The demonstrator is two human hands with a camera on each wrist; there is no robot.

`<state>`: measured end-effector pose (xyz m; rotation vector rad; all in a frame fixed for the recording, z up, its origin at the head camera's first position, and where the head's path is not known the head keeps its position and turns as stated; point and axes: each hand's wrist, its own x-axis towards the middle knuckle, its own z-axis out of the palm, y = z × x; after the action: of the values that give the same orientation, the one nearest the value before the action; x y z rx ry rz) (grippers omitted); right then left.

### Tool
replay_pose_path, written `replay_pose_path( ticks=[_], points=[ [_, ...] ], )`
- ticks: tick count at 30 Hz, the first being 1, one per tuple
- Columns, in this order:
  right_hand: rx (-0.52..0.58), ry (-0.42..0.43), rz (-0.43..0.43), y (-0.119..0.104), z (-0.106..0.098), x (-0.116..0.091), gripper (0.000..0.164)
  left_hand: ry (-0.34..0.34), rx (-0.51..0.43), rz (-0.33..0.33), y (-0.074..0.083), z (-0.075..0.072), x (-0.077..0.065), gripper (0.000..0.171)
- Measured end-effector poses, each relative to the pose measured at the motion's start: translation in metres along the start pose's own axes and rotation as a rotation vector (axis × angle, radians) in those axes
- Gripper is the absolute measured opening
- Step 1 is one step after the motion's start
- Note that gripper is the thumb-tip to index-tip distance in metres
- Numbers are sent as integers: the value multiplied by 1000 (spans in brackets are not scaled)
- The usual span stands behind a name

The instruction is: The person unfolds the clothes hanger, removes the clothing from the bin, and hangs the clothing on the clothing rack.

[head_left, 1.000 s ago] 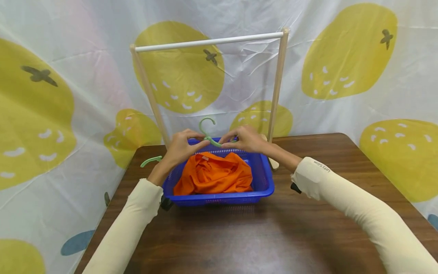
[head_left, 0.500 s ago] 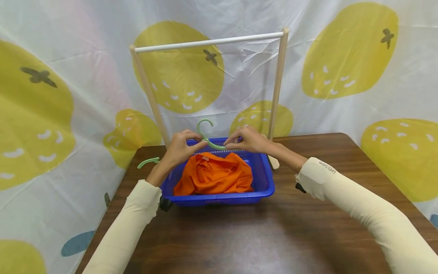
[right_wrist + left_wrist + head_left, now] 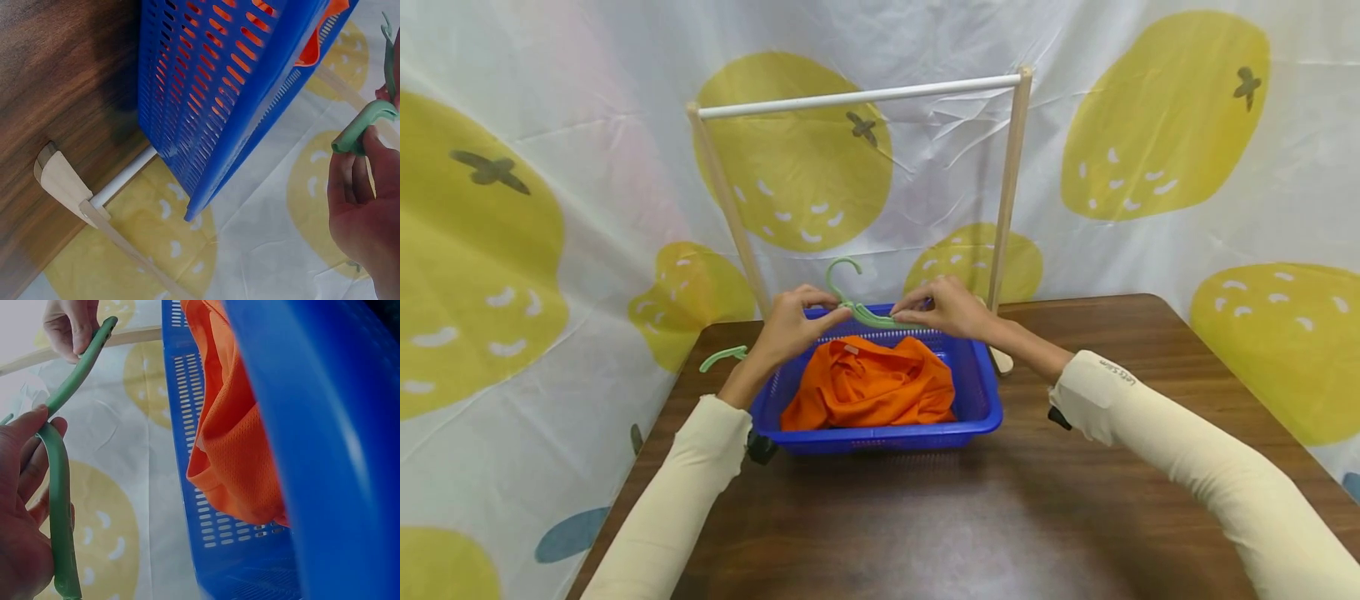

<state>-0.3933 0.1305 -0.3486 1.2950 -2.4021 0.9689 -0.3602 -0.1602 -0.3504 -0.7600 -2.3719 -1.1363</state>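
A light green clothes hanger (image 3: 872, 318) is held up over the back of a blue plastic basket (image 3: 880, 434), its hook pointing upward. My left hand (image 3: 792, 323) pinches it near the middle, just under the hook, between thumb and fingers. One arm of the hanger (image 3: 60, 500) runs past the left palm and sticks out beyond that wrist. My right hand (image 3: 949, 307) pinches the other arm close to its end; the right wrist view shows the green tip (image 3: 353, 139) above the thumb. Crumpled orange fabric (image 3: 880, 379) with a small pale label lies in the basket.
Behind the basket stands a rack with a white crossbar (image 3: 865, 96) and wooden posts; its right foot (image 3: 1002, 358) rests on the brown wooden table (image 3: 910, 525). A white curtain (image 3: 1120, 258) with yellow fruit prints hangs along the back and sides.
My right hand has shifted slightly right along the hanger's arm, and more of that arm shows between the hands. The hook has moved slightly left. The basket and orange fabric stay put.
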Motion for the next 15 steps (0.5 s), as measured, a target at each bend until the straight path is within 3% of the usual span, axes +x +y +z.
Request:
replay_pose_path(
  ticks=[9,15],
  points=[
    [-5,48,62,1,2,-3,13,2,-2,-1,-4,-1,-1,24],
    [-15,21,69,-1,1,0,14,-1,4,-6,-5,-1,-1,24]
  ],
)
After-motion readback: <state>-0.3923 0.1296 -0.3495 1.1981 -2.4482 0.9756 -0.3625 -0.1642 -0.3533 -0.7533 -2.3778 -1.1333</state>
